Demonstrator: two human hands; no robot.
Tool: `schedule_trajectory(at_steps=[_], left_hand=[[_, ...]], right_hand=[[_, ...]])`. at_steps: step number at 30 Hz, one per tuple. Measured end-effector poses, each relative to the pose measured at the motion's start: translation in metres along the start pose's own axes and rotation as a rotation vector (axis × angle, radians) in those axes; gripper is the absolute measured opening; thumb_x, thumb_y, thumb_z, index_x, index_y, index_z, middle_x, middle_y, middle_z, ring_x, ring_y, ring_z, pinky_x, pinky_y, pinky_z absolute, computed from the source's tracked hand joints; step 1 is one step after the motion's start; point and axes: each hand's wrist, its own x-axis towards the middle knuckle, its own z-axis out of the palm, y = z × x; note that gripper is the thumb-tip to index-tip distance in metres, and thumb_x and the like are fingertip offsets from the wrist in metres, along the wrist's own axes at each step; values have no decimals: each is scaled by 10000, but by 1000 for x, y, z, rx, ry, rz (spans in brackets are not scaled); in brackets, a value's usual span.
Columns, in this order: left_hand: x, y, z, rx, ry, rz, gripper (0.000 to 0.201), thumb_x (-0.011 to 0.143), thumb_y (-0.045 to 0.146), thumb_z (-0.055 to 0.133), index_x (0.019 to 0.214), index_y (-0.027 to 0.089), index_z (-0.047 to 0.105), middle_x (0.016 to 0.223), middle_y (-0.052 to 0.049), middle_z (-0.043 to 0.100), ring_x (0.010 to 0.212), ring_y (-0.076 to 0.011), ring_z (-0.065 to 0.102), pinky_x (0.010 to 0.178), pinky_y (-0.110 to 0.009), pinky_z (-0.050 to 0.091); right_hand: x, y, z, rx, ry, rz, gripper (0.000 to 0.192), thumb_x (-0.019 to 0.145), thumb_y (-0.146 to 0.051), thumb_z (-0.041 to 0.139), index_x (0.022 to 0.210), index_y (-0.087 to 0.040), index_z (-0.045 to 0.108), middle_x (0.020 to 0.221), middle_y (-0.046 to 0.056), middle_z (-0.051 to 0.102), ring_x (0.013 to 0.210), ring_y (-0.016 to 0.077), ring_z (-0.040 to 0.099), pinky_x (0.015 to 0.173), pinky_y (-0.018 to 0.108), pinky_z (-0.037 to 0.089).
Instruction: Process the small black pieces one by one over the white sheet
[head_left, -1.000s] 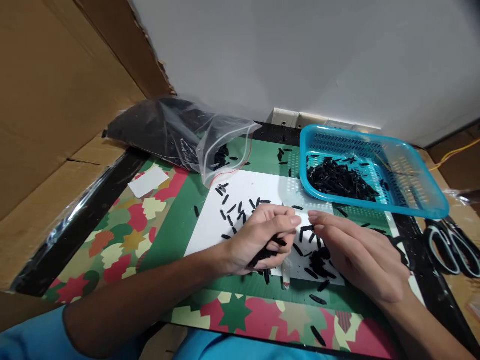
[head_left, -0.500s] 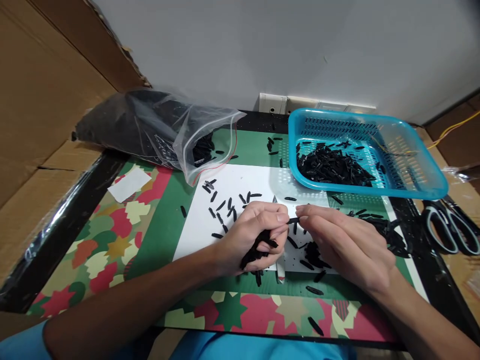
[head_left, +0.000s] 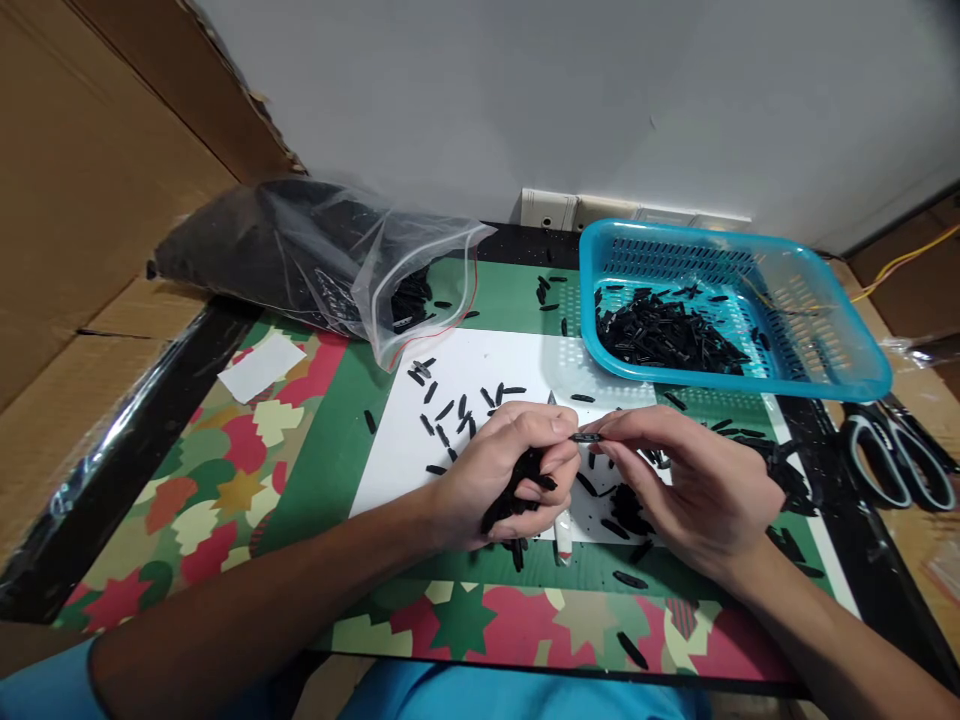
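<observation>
Left of the blue plastic mesh basket [head_left: 810, 375], clear zip bag of black pieces [head_left: 322, 260], left hand [head_left: 502, 480] fisted on a bundle of small black plastic strips [head_left: 517, 490], right hand [head_left: 690, 490] pinching one black strip [head_left: 586, 437] between both thumbs, grey-handled scissors [head_left: 892, 460] right of basket.

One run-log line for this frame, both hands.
left hand: grips bunch of small black plastic pieces | right hand: pinches one black piece at left fingertips | blue plastic basket: behind
</observation>
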Motion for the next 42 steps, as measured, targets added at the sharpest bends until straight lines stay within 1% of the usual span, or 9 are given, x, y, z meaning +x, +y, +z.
schedule_trajectory(at_steps=[6,10,19,27,32,36,39,42], left_hand=[[0,-1,1,4,12,12,328,1009,245,492,684,199,492,480,83,381,275,-56,242,283,-143,180],[0,-2,0,-1,-4,9,325,1009,251,499,687,204,486,484,87,374,274,-55,231,279,-146,175],[-1,0,0,21,-2,-20,350,1022,290,505,685,201,490,492,80,389,277,-49,234,286,-151,173],[-1,-1,0,31,2,-21,360,1021,309,525,680,200,480,494,80,395,283,-52,261,293,-151,183],[-1,-2,-1,28,6,-23,355,1022,307,517,685,201,480,493,82,397,283,-52,254,290,-150,181],[0,-2,0,32,11,-20,354,1025,302,507,686,201,475,496,87,386,281,-49,246,289,-148,180],[0,-2,1,22,2,-18,352,1019,297,499,682,200,471,506,90,370,287,-46,249,287,-138,172],[0,-2,-1,9,-18,-22,350,1008,314,509,679,199,470,520,91,363,295,-42,256,287,-128,169]], right_hand=[[-4,0,1,146,-7,134,252,945,-22,738,1112,-211,723,969,28,781,840,141,760,739,223,642],[-5,-1,2,170,13,187,249,949,-25,737,1086,-233,740,955,-3,782,819,112,744,753,193,636],[-1,-2,2,136,30,218,165,964,-70,751,978,-235,736,849,-47,762,690,59,697,693,130,595],[1,-4,2,132,41,216,152,968,-77,748,960,-228,732,826,-43,757,664,70,702,668,150,590],[-1,-3,2,117,12,189,152,975,-71,729,982,-223,720,837,-33,748,680,82,684,655,183,570],[-1,1,0,82,-26,119,165,970,-61,713,1028,-215,710,869,-5,755,726,124,704,672,246,572],[0,3,-7,-29,15,12,230,929,-24,718,1057,-216,716,903,24,774,791,177,745,726,311,595],[1,7,-18,-213,87,-87,305,881,-12,749,1075,-246,727,895,36,775,824,230,754,743,378,597]])
